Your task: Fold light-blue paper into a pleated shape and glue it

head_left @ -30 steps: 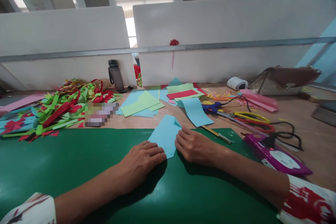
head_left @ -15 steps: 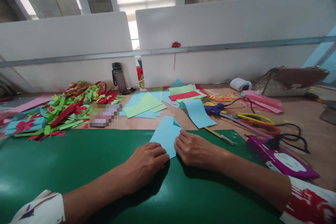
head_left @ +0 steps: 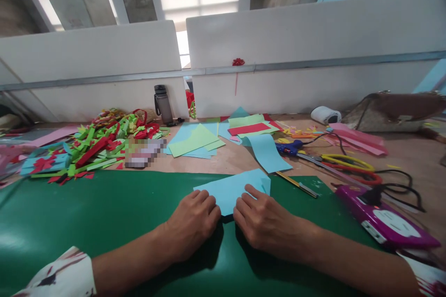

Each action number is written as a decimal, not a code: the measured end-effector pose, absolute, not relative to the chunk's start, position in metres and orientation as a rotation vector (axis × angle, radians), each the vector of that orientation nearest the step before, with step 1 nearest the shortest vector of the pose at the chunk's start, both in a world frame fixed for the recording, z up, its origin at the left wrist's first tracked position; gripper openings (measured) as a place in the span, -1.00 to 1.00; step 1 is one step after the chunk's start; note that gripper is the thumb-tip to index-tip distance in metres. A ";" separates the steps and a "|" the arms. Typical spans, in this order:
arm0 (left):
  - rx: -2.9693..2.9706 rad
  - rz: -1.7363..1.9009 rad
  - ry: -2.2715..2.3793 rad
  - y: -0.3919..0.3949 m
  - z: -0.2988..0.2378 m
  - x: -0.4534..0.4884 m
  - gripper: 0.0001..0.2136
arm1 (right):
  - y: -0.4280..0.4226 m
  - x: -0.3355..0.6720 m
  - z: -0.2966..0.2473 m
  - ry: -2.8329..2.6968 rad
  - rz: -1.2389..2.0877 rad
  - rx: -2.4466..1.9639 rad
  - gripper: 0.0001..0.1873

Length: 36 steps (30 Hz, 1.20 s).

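A light blue folded sheet of paper (head_left: 232, 187) lies on the green cutting mat (head_left: 104, 213) in front of me. My left hand (head_left: 193, 222) rests knuckles up on the sheet's near left edge, fingers curled and pressing down. My right hand (head_left: 265, 220) lies beside it on the near right part, fingers bent and pressing the paper, the fingertips near a small folded corner. Both hands nearly touch each other.
A heap of green and red paper strips (head_left: 94, 141) lies at the left. Coloured sheets (head_left: 195, 139) and a curled blue strip (head_left: 266, 151) sit behind the mat. Scissors (head_left: 348, 164), a blue glue gun (head_left: 291, 148), a craft knife (head_left: 296, 183), a purple device (head_left: 386, 220), cables, a bottle (head_left: 163, 104) and a tape roll (head_left: 324, 113) are nearby.
The blue paper has turned from pointing away from me to lying crosswise on the mat. Both hands shifted slightly nearer and stayed on its near edge. The camera view drifted.
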<state>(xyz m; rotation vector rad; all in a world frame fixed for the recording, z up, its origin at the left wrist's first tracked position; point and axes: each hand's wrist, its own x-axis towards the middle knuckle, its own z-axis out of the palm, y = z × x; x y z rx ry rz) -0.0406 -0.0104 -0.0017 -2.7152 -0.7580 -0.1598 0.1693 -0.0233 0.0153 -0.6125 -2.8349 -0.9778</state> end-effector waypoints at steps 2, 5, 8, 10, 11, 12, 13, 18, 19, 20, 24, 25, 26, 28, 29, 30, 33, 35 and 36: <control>-2.741 -0.083 -0.768 -0.010 0.001 -0.041 -0.89 | -0.025 0.168 0.012 -2.838 -0.826 -0.649 -0.81; -2.759 -0.048 -0.740 -0.007 0.002 -0.041 -0.90 | -0.023 0.170 0.006 -2.857 -0.610 -0.727 -0.84; -2.786 -0.096 -0.702 -0.004 0.000 -0.042 -0.91 | -0.021 0.171 0.002 -2.865 -0.504 -0.795 -0.84; -2.791 -0.122 -0.677 -0.004 -0.002 -0.043 -0.93 | -0.021 0.171 0.001 -2.856 -0.480 -0.811 -0.84; -2.787 -0.125 -0.667 -0.004 -0.002 -0.044 -0.94 | -0.022 0.171 0.001 -2.849 -0.475 -0.812 -0.83; -2.783 -0.123 -0.661 -0.004 -0.003 -0.044 -0.95 | -0.022 0.170 0.001 -2.840 -0.470 -0.811 -0.83; -2.779 -0.118 -0.658 -0.004 -0.003 -0.044 -0.95 | -0.022 0.169 0.001 -2.834 -0.466 -0.807 -0.83; -2.835 -0.076 -0.674 -0.008 -0.005 -0.046 -0.97 | -0.030 0.165 0.000 -2.835 -0.396 -0.783 -0.84; -2.851 -0.085 -0.686 -0.010 -0.007 -0.047 -0.96 | -0.033 0.166 -0.002 -2.804 -0.368 -0.788 -0.85; -2.860 -0.108 -0.707 -0.012 -0.009 -0.047 -0.95 | -0.036 0.167 -0.003 -2.748 -0.349 -0.795 -0.85; -2.824 -0.254 -0.837 -0.022 -0.014 -0.047 -0.87 | -0.050 0.187 -0.007 -2.459 -0.410 -0.889 -0.67; -2.824 -0.261 -0.872 -0.024 -0.013 -0.047 -0.82 | -0.051 0.195 -0.008 -2.427 -0.443 -0.928 -0.64; -2.834 -0.250 -0.902 -0.027 -0.012 -0.046 -0.76 | -0.052 0.202 -0.008 -2.416 -0.464 -0.984 -0.62; -2.869 -0.207 -0.944 -0.030 -0.009 -0.046 -0.68 | -0.050 0.216 -0.010 -2.458 -0.430 -1.130 -0.58; -2.886 -0.194 -0.954 -0.031 -0.008 -0.046 -0.66 | -0.048 0.221 -0.011 -2.508 -0.352 -1.202 -0.55; -2.896 -0.194 -0.959 -0.032 -0.008 -0.047 -0.64 | -0.047 0.224 -0.010 -2.565 -0.244 -1.267 -0.51; -2.900 -0.216 -0.981 -0.033 -0.008 -0.052 -0.61 | -0.046 0.228 -0.004 -2.688 0.150 -1.408 -0.38; -2.895 -0.234 -0.996 -0.033 -0.009 -0.055 -0.58 | -0.049 0.228 0.004 -2.708 0.344 -1.465 -0.34; -2.895 -0.233 -1.002 -0.034 -0.008 -0.057 -0.56 | -0.051 0.227 0.008 -2.710 0.407 -1.480 -0.34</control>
